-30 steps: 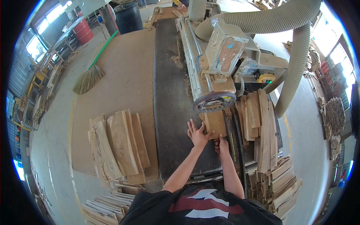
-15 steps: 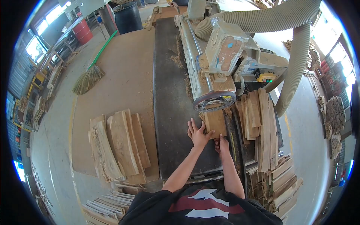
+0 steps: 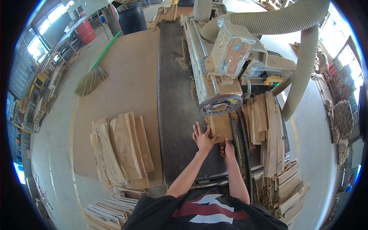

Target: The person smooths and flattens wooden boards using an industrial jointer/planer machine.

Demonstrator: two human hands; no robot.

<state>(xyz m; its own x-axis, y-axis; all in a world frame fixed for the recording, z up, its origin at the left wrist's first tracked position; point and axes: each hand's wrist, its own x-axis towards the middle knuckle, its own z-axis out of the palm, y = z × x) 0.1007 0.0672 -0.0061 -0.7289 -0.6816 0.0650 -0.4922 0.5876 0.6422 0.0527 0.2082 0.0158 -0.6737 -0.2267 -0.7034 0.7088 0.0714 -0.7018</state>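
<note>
A short, flat wooden board (image 3: 221,128) lies on the dark machine table (image 3: 178,142), its far end hidden under the machine's handwheel (image 3: 220,104). My left hand (image 3: 205,140) rests at the board's left side with fingers spread on the table and the thumb reaching over the near end. At that same near end, my right hand (image 3: 227,148) grips the right corner, thumb on top and the other fingers curled in. Sawdust is scattered along the machine's guide.
A woodworking machine (image 3: 230,57) with a thick ribbed hose (image 3: 276,21) stands ahead. Stacked boards (image 3: 126,147) lie to the left, and more planks (image 3: 271,134) to the right. A green-handled broom (image 3: 92,78) lies on the brown panel (image 3: 126,69).
My hands and the board look almost the same, with only a slight shift of the view. At the table's far end, a small wooden piece now shows in a different position.
</note>
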